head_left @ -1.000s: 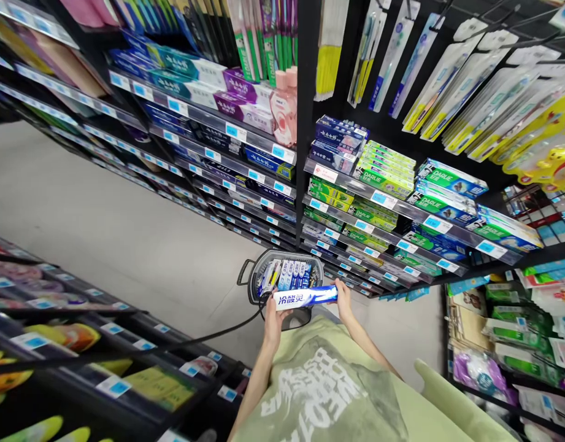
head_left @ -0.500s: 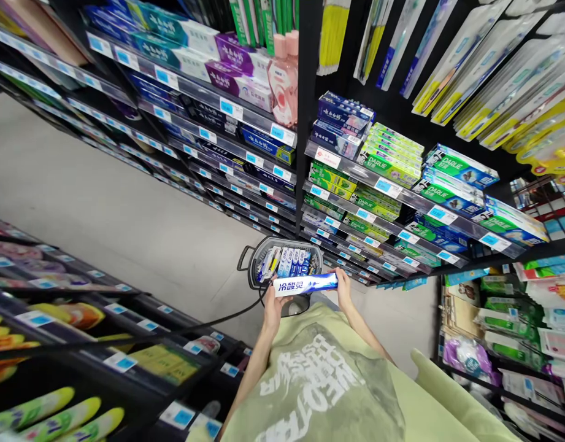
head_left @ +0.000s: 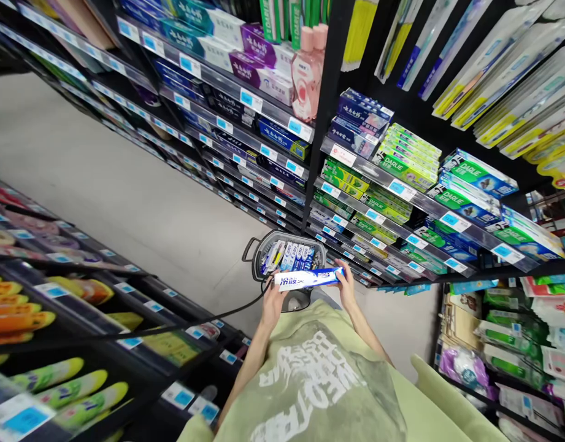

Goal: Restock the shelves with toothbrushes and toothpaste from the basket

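Observation:
A white and blue toothpaste box (head_left: 305,279) lies level between my two hands, in front of my body. My left hand (head_left: 273,296) is closed around its left end, and my right hand (head_left: 346,286) grips the right end. Just beyond the box is a grey shopping basket (head_left: 253,270) with a dark handle at its left side. Several blue and white boxes (head_left: 298,255) and some packaged toothbrushes (head_left: 273,253) lie in it. The held box hides the near part of the basket.
Tall shelves hold toothpaste boxes (head_left: 404,161) ahead, with hanging toothbrush packs (head_left: 470,73) at upper right. Pink mouthwash bottles (head_left: 306,80) stand on the upper shelf. A lower shelf of bottles (head_left: 61,380) is at left. A black cable (head_left: 194,322) crosses from the left. Grey floor (head_left: 139,202) runs between.
The toothpaste box has turned a little in my hands, and more printing shows at its right end. The view has shifted slightly left, so the shelves appear further right.

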### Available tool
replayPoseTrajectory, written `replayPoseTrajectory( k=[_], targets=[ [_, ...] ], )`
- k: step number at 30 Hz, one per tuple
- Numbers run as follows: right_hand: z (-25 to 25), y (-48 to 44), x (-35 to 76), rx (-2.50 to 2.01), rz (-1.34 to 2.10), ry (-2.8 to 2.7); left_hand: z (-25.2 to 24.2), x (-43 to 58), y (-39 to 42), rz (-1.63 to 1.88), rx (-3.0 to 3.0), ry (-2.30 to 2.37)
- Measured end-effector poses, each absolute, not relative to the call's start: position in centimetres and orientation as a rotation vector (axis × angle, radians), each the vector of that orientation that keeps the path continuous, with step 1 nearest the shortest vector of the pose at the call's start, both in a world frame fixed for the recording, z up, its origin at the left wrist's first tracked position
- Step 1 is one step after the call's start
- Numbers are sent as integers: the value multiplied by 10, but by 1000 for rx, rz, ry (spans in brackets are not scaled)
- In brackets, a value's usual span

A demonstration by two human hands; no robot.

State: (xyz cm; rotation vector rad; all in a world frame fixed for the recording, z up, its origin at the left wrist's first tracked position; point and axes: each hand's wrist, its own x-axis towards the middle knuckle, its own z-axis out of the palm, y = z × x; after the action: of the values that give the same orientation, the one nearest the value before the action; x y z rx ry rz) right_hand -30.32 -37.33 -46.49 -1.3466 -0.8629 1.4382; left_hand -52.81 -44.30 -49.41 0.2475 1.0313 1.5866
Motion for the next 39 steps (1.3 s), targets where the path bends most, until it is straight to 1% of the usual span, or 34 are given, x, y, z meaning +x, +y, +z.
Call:
replayPoseTrajectory(
  k=[3, 5, 9, 13, 24, 39],
  targets=[
    [-458, -369, -304, -1356, 1441, -881, -477, -527, -447, 1622, 330, 969],
    [-456, -365, -305, -1391, 1439, -880, -474, -526, -448, 1606, 368, 1025],
    [-457, -358, -307, -1423, 1519, -840, -489, -527, -448, 1576, 354, 1257],
    [-462, -360, -306, -1418, 1653, -859, -505, -533, -446, 1546, 256, 1343],
    [-464, -364, -323, -1512, 1545, -957, -514, -535, -452, 1560, 64, 1425],
    [-473, -369, -318, -1507, 1537, -954, -518, -533, -456, 1534, 85, 1457]
  ],
)
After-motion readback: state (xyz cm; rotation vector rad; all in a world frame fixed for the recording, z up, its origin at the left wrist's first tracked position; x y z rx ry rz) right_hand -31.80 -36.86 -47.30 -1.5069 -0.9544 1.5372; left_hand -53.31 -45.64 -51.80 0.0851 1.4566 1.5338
